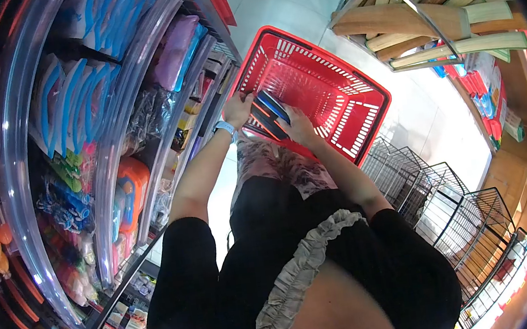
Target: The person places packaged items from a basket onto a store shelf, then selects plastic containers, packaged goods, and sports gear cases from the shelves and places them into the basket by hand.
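Note:
A red plastic basket (350, 83) with slotted walls stands in front of my body, its inside showing. Over its near left part, both hands hold dark flat items with orange and blue edges (267, 116). My left hand (239, 110), with a light band at the wrist, is closed on their left side. On their right side my right hand (299, 126) has its fingers wrapped round the edge. What exactly the items are is too small to tell.
Shelves (105, 202) with clear curved edges and packaged goods run along the left. A wire rack (415, 11) of wooden pieces stands at the upper right. Black wire baskets (472, 225) are at the lower right, beside wooden shelving (511, 169).

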A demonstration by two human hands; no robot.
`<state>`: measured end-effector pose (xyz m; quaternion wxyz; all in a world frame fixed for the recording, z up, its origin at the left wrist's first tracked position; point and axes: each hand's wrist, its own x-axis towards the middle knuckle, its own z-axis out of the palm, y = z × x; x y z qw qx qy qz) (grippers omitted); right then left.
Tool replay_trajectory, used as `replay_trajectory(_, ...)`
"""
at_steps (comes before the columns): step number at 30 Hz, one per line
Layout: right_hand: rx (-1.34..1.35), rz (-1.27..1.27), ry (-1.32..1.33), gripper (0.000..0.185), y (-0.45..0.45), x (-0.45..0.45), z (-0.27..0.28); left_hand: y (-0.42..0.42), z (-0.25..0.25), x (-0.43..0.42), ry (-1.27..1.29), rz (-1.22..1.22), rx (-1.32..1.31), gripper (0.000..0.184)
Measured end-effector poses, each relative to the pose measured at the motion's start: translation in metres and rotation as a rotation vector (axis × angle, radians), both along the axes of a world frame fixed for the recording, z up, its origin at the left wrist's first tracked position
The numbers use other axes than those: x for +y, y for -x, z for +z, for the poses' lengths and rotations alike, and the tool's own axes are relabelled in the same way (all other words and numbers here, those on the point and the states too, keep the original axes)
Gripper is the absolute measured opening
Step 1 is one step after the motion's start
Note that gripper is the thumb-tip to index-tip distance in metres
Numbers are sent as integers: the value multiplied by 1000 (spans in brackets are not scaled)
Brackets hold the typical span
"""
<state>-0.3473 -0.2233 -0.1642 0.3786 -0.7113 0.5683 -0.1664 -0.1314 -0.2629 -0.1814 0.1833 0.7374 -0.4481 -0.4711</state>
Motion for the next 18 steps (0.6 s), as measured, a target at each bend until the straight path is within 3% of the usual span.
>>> replay_trajectory(2, -33, 9, -31, 51, 0, 3, -5, -2, -9, 10, 115, -29, -29, 54)
replay_trajectory(7, -82, 10, 28, 49, -3, 8, -10, 2, 40, 32, -5, -191, -57, 70)
replay_trajectory(11, 10, 14, -78, 44, -14, 0, -8, 3, 18, 45, 2, -168, -62, 74)
replay_trajectory(14, 37, 9, -128, 42, -19, -16, 11, 8, 28, 51, -80, 5, 262, 77)
replay_trajectory(15, 53, 5, -154, 42, -20, -20, 13, 5, -1, 54, 11, 44, 307, 79)
replay_trajectory(18, 31, -28, -136, 44, -15, -20, 15, 10, 10, 60, 103, 175, 401, 77)
